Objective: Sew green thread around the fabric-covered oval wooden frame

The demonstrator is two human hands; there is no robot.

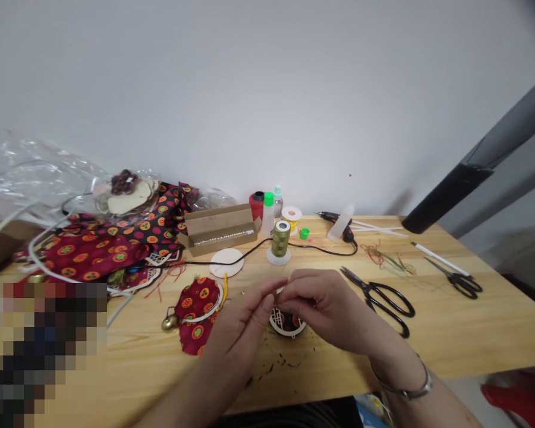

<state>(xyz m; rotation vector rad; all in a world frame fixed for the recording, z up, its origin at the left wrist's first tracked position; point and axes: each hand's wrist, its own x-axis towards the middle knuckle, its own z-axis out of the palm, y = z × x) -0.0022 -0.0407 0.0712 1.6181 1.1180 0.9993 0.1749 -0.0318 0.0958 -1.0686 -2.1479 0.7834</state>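
Hands at the wooden table (pixel 481 339), as I see them from afar. The left hand (pixel 232 330) and right hand (pixel 325 303) are brought together at mid-table, neither spread: their fingertips (pixel 271 289) pinch a small pale bit (pixel 279 290), too hidden for me to name. Directly beneath, nearest both hands and partly covered by them, lies a small round openwork piece (pixel 288 323) with a white rim and dark red cloth inside. I judge it light, its rim fairly stiff and its fretwork fragile, so I would take it by the rim, not the fretwork. To the left lies a round piece of red patterned cloth (pixel 198 299), soft by my judgement, with a brass bell (pixel 170 323) at its left edge. A spool of green thread (pixel 280 239) stands farther off; black-handled scissors (pixel 383 300) lie to the right.
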